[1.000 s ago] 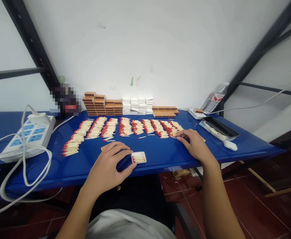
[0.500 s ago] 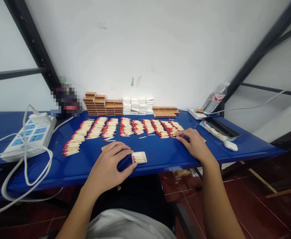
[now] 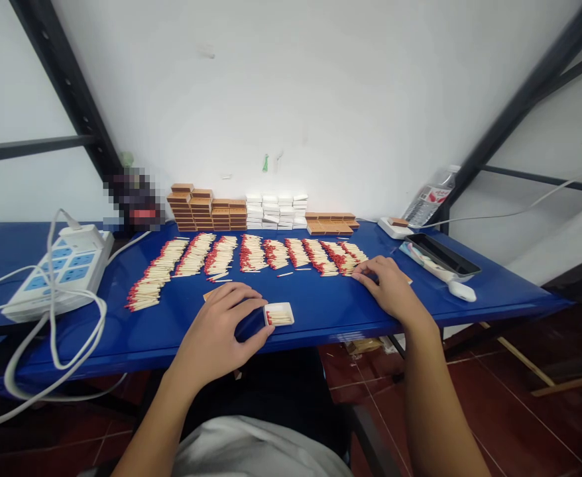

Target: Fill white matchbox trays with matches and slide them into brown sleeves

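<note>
My left hand [image 3: 224,324] grips the left end of a small white matchbox tray [image 3: 291,318] between thumb and fingers, close to the table's front edge. Several red-tipped matches [image 3: 279,317] lie inside, heads to the left. Farther right, my right hand [image 3: 383,281] has its fingers drawn together at the near edge of the rightmost heap of matches [image 3: 341,255]; the fingertips partly cover what they pinch. More heaps of matches [image 3: 189,255] run in a row across the table. An orange-brown piece [image 3: 206,295] shows partly behind my left hand.
Along the wall stand stacked brown matchboxes [image 3: 191,209], white trays [image 3: 276,212] and a lower brown stack [image 3: 329,224]. A power strip [image 3: 57,275] with looping cables occupies the left. At right are a plastic bottle [image 3: 433,197], a black tray [image 3: 463,260] and a white-ended device [image 3: 463,290].
</note>
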Motion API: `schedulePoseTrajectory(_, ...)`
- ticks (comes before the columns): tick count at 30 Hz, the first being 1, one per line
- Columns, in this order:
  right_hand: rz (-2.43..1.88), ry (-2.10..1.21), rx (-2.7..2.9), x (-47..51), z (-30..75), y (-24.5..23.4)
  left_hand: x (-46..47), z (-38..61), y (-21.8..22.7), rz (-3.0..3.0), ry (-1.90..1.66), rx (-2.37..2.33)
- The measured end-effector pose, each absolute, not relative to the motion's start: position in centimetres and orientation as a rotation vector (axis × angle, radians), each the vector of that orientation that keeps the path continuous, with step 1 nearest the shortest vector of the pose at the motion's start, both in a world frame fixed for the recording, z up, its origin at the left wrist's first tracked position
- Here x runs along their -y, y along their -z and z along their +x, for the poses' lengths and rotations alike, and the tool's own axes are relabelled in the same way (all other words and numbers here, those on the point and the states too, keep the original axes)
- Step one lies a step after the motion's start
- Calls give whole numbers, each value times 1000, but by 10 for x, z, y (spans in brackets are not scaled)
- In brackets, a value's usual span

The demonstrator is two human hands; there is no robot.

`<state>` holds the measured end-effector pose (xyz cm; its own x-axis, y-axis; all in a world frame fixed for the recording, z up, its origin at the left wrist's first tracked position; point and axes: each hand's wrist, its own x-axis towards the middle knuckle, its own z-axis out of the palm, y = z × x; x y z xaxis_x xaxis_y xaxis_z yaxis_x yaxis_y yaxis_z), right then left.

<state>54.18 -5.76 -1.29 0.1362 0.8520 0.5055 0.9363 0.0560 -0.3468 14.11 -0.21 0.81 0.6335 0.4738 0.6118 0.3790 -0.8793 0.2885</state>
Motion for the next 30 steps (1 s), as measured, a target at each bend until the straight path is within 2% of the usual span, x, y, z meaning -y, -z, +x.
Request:
schedulePoseTrajectory(7,-1764,179,1724,65,524,2,2,142,-9,2710,-1097,-698)
schedulePoseTrajectory(15,-1521,49,1928,90,414,-32,3,142,-9,2719,-1093,-703)
schedulePoseTrajectory(21,-1487,109,2055,79,369,-26,3,141,-10,2702,-1103,-683)
schedulePoseTrajectory(30,-1433,89,2073,74,376,-21,2,141,-9,2714,-1097,-696)
